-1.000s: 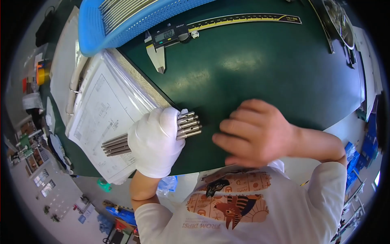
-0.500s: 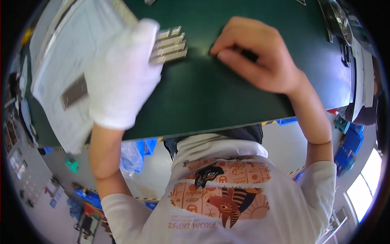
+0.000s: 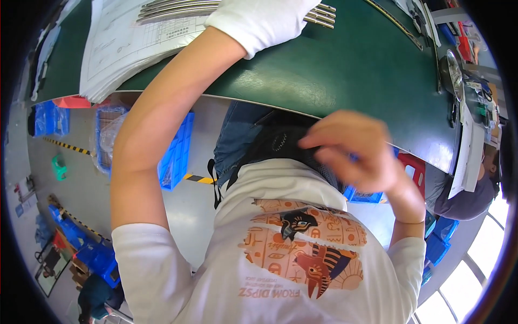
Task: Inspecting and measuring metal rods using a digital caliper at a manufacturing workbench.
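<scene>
My left hand (image 3: 264, 24), in a white glove, is closed around a bundle of several slim metal rods (image 3: 178, 9) at the far edge of the view. The rods jut out on both sides of the glove, over papers on the left and the green tabletop on the right. Below the table's near edge, in front of my waist, is my bare right hand (image 3: 359, 148). Its fingers are bent and smeared by motion; nothing shows in them, though I cannot tell how closed they are.
A stack of printed sheets (image 3: 121, 51) covers the left of the green table (image 3: 302, 81). A long narrow strip (image 3: 396, 24) lies at the far right, near a shiny metal bowl (image 3: 452, 75). Blue crates (image 3: 178, 151) stand on the floor below. Another person (image 3: 469, 189) is at the right.
My left hand has moved farther away and to the right with the metal rods. My right hand has come back from above the table to in front of my waist.
</scene>
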`<state>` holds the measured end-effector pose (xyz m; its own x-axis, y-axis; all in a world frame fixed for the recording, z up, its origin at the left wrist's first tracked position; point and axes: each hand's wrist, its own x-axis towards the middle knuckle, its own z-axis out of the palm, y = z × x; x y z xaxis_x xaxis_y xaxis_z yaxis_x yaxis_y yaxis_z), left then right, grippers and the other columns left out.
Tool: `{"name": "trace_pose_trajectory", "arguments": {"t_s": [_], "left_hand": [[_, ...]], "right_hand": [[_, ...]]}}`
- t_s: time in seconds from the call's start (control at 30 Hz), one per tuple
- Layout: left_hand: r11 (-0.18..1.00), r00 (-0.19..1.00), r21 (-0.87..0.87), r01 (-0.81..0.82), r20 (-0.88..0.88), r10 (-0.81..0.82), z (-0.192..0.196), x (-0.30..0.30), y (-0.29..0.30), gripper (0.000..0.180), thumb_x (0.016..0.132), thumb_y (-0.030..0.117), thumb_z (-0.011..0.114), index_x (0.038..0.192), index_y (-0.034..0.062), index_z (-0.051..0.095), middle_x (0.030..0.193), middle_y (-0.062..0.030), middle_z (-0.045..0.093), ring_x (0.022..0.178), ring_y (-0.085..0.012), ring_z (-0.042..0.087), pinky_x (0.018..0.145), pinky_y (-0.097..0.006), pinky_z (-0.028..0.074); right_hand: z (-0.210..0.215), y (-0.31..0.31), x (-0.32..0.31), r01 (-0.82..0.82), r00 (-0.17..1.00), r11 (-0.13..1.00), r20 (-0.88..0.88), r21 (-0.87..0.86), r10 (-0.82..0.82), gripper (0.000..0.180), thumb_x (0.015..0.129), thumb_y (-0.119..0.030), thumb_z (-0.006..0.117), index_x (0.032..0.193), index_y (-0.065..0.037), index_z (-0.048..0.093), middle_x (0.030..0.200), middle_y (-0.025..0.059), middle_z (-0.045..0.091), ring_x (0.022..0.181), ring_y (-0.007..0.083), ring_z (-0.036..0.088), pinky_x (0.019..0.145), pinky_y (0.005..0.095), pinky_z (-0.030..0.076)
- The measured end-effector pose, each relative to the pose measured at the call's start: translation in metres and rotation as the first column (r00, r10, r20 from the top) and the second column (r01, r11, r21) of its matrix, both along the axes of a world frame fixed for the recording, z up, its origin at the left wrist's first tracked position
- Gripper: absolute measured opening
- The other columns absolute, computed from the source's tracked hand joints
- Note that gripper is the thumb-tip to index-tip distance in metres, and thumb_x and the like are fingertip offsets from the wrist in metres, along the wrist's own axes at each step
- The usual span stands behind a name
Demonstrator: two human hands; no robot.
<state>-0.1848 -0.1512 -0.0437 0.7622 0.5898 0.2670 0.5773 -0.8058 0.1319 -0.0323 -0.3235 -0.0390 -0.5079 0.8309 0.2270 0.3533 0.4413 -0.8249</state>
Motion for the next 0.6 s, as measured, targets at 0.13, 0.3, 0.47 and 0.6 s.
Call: {"name": "trace_pose_trajectory", "arguments": {"t_s": [0.13,0.3,0.47,0.6], "left_hand": [[0.999,1.0,0.033,0.017,0.011,-0.018,-0.002,0.006,0.003,0.013,0.079,0.016,0.055,0.084,0.0044,0.057,0.077,-0.0164,0.063,0.072,-0.0352,0.064,0.063,-0.046,0.051],[0.986,0.992,-0.135,0.1,0.084,-0.089,-0.02,0.012,0.027,0.014,0.079,0.017,0.056,0.085,0.0037,0.057,0.079,-0.018,0.063,0.074,-0.0358,0.064,0.064,-0.046,0.051],[0.998,0.997,0.065,0.027,0.064,-0.031,-0.018,-0.001,0.003,0.014,0.076,0.016,0.06,0.087,0.0079,0.058,0.08,-0.0125,0.065,0.074,-0.0321,0.065,0.061,-0.045,0.051],[0.999,0.999,0.028,0.031,-0.028,-0.031,-0.008,-0.001,-0.001,0.012,0.077,0.015,0.059,0.086,0.0072,0.056,0.077,-0.0125,0.063,0.073,-0.0299,0.065,0.059,-0.043,0.052]], "right_hand": [[-0.051,0.0,-0.059,-0.049,0.848,0.999,0.53,0.017,0.033,0.024,0.07,0.0,0.063,0.094,-0.001,0.062,0.092,0.0133,0.062,0.089,0.0296,0.062,0.072,0.0378,0.052],[-0.115,0.033,-0.116,-0.078,0.303,0.996,0.953,0.052,-0.026,0.011,0.069,-0.003,0.06,0.077,-0.005,0.068,0.077,0.0126,0.067,0.073,0.0268,0.067,0.062,0.0368,0.054],[-0.075,0.022,-0.106,-0.333,0.569,0.942,0.802,0.026,0.18,0.006,0.071,-0.008,0.059,0.074,-0.006,0.065,0.074,0.0136,0.067,0.074,0.0248,0.067,0.057,0.0352,0.052],[-0.008,0.007,-0.066,-0.238,0.854,0.946,0.512,0.221,0.095,0.008,0.073,-0.013,0.062,0.073,-0.007,0.057,0.075,0.01,0.062,0.062,0.0223,0.062,0.05,0.0332,0.048]]}}
